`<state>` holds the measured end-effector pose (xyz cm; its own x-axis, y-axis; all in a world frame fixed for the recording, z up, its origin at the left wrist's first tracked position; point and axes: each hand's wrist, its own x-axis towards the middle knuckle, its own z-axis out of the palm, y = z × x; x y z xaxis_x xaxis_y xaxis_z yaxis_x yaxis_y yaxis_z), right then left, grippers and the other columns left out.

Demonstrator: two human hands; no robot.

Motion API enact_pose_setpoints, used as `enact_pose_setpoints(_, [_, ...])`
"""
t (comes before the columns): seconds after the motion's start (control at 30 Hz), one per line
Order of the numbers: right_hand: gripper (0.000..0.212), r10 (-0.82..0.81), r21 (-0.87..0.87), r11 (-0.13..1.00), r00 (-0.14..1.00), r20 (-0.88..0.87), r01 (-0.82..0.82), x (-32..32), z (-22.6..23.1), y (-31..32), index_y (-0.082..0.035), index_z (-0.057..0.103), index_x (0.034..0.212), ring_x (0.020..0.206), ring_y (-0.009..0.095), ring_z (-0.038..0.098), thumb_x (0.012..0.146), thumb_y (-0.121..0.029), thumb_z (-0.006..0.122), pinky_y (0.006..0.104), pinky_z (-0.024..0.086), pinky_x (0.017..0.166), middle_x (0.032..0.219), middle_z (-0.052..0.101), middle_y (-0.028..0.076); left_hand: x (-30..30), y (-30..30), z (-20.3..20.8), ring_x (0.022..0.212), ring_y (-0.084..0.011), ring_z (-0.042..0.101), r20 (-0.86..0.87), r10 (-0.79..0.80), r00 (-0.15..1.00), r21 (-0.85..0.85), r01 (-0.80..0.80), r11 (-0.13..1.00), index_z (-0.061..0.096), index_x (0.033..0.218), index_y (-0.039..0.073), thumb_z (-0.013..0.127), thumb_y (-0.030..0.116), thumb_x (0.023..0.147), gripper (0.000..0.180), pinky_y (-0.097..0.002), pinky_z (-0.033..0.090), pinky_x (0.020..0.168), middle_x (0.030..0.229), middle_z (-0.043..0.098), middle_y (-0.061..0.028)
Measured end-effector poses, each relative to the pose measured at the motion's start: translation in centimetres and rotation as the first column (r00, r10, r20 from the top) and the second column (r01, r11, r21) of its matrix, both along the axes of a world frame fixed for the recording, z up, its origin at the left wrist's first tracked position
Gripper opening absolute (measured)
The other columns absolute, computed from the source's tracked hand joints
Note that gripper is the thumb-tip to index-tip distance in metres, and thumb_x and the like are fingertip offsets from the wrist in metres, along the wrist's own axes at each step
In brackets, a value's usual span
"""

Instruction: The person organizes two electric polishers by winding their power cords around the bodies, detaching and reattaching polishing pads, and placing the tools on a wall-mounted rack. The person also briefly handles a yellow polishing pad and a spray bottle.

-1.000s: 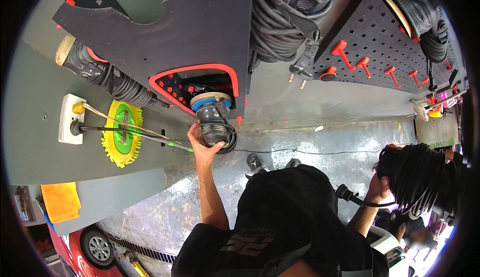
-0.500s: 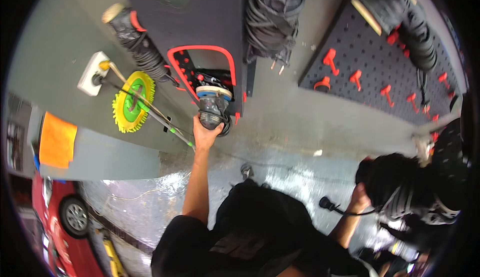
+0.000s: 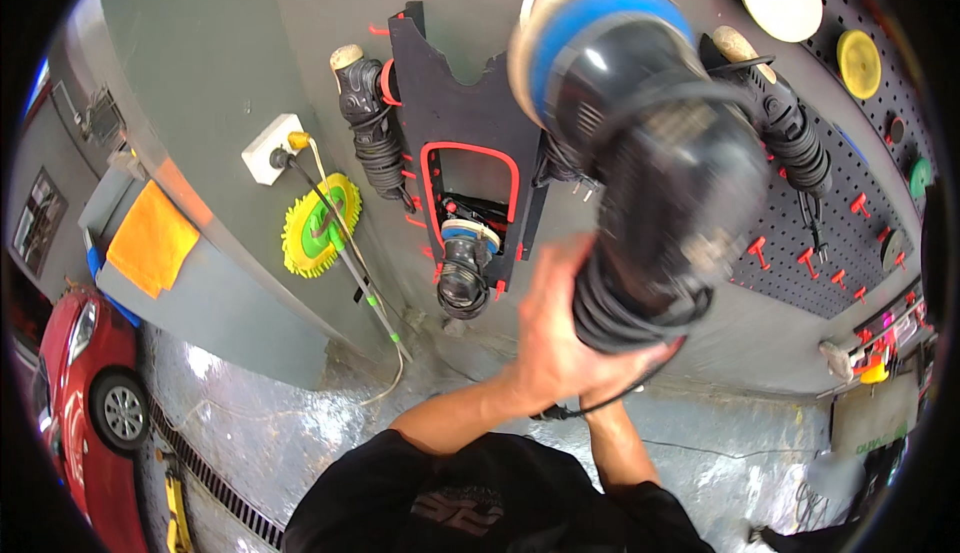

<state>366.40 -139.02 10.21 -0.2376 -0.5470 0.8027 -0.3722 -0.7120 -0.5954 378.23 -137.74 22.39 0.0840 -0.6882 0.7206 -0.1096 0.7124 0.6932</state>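
A large black polisher (image 3: pixel 672 173) with a blue backing plate and a pale pad is raised in front of me, blurred by motion. Its power cord (image 3: pixel 625 318) is coiled round the lower body. My right hand (image 3: pixel 618 371) wraps the coiled part from below. Against its left side lies my left hand (image 3: pixel 550 328), closed round it with the fingertips partly hidden behind. Further off, a smaller black polisher (image 3: pixel 463 278) with a blue-edged pad sits in the red-rimmed opening of a black wall holder (image 3: pixel 455 103).
Another polisher (image 3: pixel 370 133) hangs left of the holder. At right, a black pegboard (image 3: pixel 800 243) carries red hooks, pads and a corded polisher (image 3: pixel 785 118). A yellow-green mop (image 3: pixel 325 223) leans by a white socket box (image 3: pixel 270 148). A red car (image 3: pixel 85 403) stands far left.
My left hand has left the small polisher, which stays in the holder, and joined my right hand. The large polisher has come up from the lower right to the middle.
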Motion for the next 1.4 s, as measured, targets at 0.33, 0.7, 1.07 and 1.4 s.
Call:
enact_pose_setpoints(0.33, [0.097,-0.111,0.037,0.993,0.994,-0.004,0.112,18.6,6.2,-9.5,0.005,0.016,0.143,0.123,0.037,0.043,0.069,-0.006,0.079,0.0450,0.037,0.102,0.132,0.038,0.027,18.0,-14.1,2.2,0.104,-0.0212,0.060,-0.109,-0.424,0.899,-0.087,0.416,0.905,0.043,0.123,-0.004,0.093,0.015,0.049,0.091,-0.0337,0.048,0.093,0.111,0.061,-0.0149])
enact_pose_setpoints(0.7, [0.110,-0.314,0.088,0.948,0.941,0.122,0.305,23.6,3.9,-12.1,0.006,-0.004,0.144,0.135,0.035,0.027,0.071,-0.006,0.077,0.0443,0.020,0.112,0.143,0.023,0.029,20.8,-18.3,1.8,0.108,-0.0229,0.057,0.226,-0.338,0.914,-0.172,0.379,0.909,0.048,0.125,-0.007,0.095,0.023,0.043,0.099,-0.0350,0.045,0.096,0.114,0.056,-0.0117])
enact_pose_setpoints(1.07, [0.094,-0.254,0.041,0.967,0.955,0.154,0.251,23.8,4.6,-12.4,0.007,0.015,0.141,0.119,0.036,0.050,0.068,-0.003,0.075,0.0439,0.040,0.100,0.129,0.045,0.027,21.3,-19.7,0.1,0.104,-0.0196,0.059,0.143,-0.418,0.897,-0.112,0.434,0.894,0.048,0.121,-0.006,0.094,0.019,0.047,0.090,-0.0327,0.048,0.093,0.112,0.060,-0.0124])
enact_pose_setpoints(1.4, [0.091,-0.302,0.119,0.949,0.951,0.064,0.293,22.3,2.6,-12.7,0.008,0.018,0.141,0.120,0.036,0.049,0.072,-0.009,0.075,0.0425,0.039,0.102,0.130,0.045,0.027,20.7,-19.2,-0.8,0.108,-0.0238,0.058,-0.041,-0.507,0.861,0.048,0.509,0.860,0.048,0.125,-0.006,0.096,0.024,0.046,0.096,-0.0369,0.046,0.096,0.115,0.057,-0.0130])
